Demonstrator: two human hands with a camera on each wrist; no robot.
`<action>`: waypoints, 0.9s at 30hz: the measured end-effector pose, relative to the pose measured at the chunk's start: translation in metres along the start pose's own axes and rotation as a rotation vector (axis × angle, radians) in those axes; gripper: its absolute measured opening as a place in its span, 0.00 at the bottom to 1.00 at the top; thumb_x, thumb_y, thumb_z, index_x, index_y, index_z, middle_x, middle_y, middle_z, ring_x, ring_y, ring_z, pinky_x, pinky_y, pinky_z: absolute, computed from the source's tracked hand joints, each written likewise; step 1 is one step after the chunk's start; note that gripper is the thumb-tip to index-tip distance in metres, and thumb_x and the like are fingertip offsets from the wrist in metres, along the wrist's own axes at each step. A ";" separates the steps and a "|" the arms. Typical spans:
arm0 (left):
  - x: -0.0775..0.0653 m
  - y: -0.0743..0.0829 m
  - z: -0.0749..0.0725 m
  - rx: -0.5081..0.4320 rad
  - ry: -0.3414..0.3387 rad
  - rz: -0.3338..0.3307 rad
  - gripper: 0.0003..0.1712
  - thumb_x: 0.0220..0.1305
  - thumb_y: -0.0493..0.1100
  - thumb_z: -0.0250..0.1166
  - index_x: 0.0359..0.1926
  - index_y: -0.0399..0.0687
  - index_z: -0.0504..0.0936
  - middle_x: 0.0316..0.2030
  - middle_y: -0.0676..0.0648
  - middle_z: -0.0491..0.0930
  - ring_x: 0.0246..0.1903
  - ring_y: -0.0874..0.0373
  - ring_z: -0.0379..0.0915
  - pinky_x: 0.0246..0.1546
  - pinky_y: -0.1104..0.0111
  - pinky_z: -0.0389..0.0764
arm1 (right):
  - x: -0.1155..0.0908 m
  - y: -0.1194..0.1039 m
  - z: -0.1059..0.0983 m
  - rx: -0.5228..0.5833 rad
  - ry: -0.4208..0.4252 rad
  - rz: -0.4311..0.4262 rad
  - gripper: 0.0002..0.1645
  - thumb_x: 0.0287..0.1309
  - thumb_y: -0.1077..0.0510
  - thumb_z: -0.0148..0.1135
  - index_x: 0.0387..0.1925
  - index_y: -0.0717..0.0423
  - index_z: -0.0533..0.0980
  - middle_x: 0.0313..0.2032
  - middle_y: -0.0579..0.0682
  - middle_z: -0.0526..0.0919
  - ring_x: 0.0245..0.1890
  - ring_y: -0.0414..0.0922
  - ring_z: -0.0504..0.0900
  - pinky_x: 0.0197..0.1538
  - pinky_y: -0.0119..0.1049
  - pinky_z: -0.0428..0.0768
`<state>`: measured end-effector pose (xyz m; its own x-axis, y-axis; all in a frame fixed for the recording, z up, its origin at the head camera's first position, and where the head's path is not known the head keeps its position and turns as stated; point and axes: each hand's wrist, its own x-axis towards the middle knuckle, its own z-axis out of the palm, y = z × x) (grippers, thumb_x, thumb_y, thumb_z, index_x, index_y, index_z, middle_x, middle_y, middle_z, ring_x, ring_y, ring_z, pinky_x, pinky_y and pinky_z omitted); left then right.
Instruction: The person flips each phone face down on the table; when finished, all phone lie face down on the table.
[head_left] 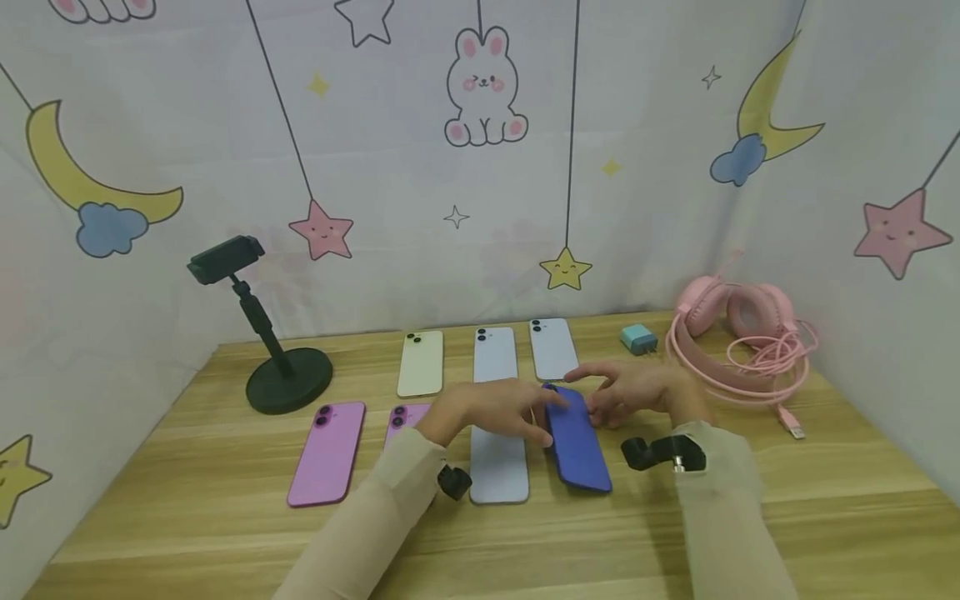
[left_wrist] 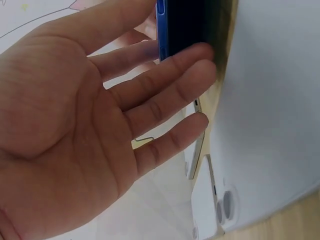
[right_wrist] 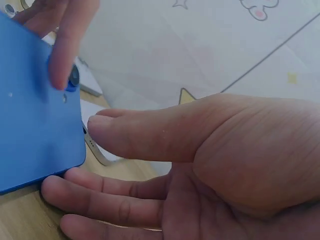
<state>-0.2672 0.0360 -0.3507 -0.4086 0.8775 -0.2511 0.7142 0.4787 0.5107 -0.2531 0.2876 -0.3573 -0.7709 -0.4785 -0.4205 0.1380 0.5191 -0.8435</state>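
Observation:
A blue phone point(head_left: 579, 446) lies back side up, tilted with its left edge raised. My left hand point(head_left: 498, 408) holds it near the top-left corner, one finger over its back beside the camera and the thumb at the side edge; in the left wrist view other fingers point(left_wrist: 200, 52) reach past its dark face. At the opposite edge is my right hand point(head_left: 633, 392), its fingertips point(right_wrist: 52, 187) right at the phone's rim and its thumb held apart, extended. A large pale phone point(head_left: 498, 479) lies directly left of the blue one, partly behind my left hand.
Two pink phones point(head_left: 327, 454) lie to the left, one partly under the left arm. Cream point(head_left: 421, 364) and white phones point(head_left: 553, 348) form a back row. A black stand point(head_left: 288, 379) is at far left; a blue charger point(head_left: 638, 338) and pink headphones point(head_left: 738, 333) sit at right.

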 end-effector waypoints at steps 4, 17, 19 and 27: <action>0.002 0.002 0.003 0.007 -0.024 -0.013 0.33 0.70 0.48 0.65 0.72 0.47 0.68 0.38 0.57 0.82 0.39 0.69 0.76 0.43 0.73 0.74 | -0.001 0.001 -0.001 0.000 -0.002 0.001 0.35 0.66 0.67 0.57 0.73 0.59 0.61 0.46 0.60 0.80 0.42 0.49 0.84 0.48 0.43 0.82; 0.005 0.003 0.005 0.036 -0.037 -0.017 0.33 0.72 0.50 0.63 0.73 0.48 0.67 0.40 0.56 0.83 0.39 0.70 0.76 0.44 0.73 0.74 | 0.001 0.003 -0.002 0.013 0.007 0.018 0.33 0.68 0.68 0.56 0.72 0.59 0.63 0.43 0.59 0.80 0.39 0.46 0.84 0.45 0.40 0.82; 0.006 0.003 0.006 0.039 -0.040 -0.022 0.33 0.72 0.50 0.62 0.73 0.48 0.66 0.40 0.56 0.83 0.40 0.70 0.76 0.44 0.73 0.74 | 0.001 0.003 -0.002 0.006 0.012 0.017 0.32 0.68 0.67 0.56 0.72 0.59 0.63 0.42 0.59 0.80 0.38 0.46 0.83 0.45 0.39 0.82; 0.006 0.004 0.007 0.054 -0.048 -0.029 0.32 0.72 0.51 0.62 0.72 0.47 0.67 0.41 0.55 0.84 0.40 0.69 0.77 0.46 0.73 0.75 | 0.000 0.001 0.000 0.004 0.024 0.034 0.32 0.69 0.67 0.56 0.72 0.59 0.64 0.41 0.59 0.81 0.37 0.46 0.84 0.44 0.39 0.83</action>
<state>-0.2628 0.0430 -0.3563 -0.4029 0.8629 -0.3050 0.7327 0.5038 0.4576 -0.2532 0.2884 -0.3584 -0.7803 -0.4436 -0.4409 0.1665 0.5322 -0.8301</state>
